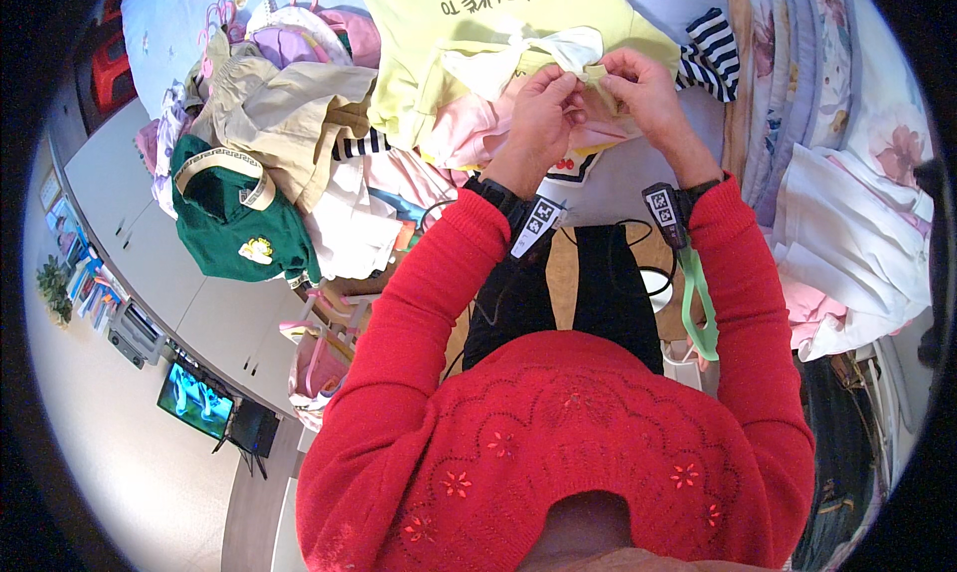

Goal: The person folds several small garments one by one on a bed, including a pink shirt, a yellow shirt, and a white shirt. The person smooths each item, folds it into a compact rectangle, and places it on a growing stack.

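A pale yellow-green shirt point(493, 7) with dark printed writing lies spread on the bed in front of me. A white fabric bow point(572, 47) sits at its near edge. Just below the bow, my left hand point(544, 116) pinches cloth between thumb and fingers. Close beside it, my right hand point(644, 93) grips a narrow yellow-green strip at the same edge. Which layer each fingertip holds is partly hidden. Pale pink cloth point(478, 127) shows under the shirt, and a black-and-white striped garment point(710, 54) pokes out at the right.
Left of the shirt are beige shorts point(277, 112), a dark green top point(232, 213), white cloth point(348, 217) and pink hangers point(217, 18). Folded bedding point(785, 78) and white cloth point(856, 235) lie at the right. A green strap point(697, 303) hangs from my right wrist.
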### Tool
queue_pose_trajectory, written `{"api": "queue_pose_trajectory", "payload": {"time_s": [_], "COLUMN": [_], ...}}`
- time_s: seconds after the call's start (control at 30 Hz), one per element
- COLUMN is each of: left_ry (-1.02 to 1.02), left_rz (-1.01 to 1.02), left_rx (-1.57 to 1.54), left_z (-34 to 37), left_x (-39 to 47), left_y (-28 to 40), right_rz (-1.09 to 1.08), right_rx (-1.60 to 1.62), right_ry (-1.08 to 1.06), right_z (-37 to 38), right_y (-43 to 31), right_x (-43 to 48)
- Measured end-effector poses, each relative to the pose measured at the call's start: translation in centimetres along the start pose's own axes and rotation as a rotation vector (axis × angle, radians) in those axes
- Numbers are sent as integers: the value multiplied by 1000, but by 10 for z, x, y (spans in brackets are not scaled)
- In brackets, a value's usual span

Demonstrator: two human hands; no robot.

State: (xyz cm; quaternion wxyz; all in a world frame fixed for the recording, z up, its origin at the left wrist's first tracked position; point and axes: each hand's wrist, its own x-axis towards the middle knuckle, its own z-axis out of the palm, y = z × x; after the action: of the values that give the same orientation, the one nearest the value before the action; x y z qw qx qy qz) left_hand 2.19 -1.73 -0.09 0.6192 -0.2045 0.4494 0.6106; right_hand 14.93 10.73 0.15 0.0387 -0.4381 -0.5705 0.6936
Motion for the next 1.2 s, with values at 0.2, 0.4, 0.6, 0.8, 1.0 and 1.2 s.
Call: {"api": "queue_pose_trajectory", "payload": {"time_s": [0.2,0.4,0.6,0.8,1.0,1.2], "left_ry": [-38,-12,-26,-16,187,459], "left_rz": [22,39,51,56,59,160], "left_rx": [21,9,40,65,47,-92], "left_z": [2,8,7,6,-1,-27], "left_x": [0,0,2,2,-9,-30], "left_y": [-2,-7,-10,-13,-8,15], "right_rz": [82,59,168,79,91,127], "right_rx": [48,17,128,121,141,190], "right_ry": [36,5,48,100,121,154], "right_z": [1,0,2,11,5,5], "right_y": [-1,-7,-20,-24,-24,-27], "right_x": [3,2,3,24,41,41]}}
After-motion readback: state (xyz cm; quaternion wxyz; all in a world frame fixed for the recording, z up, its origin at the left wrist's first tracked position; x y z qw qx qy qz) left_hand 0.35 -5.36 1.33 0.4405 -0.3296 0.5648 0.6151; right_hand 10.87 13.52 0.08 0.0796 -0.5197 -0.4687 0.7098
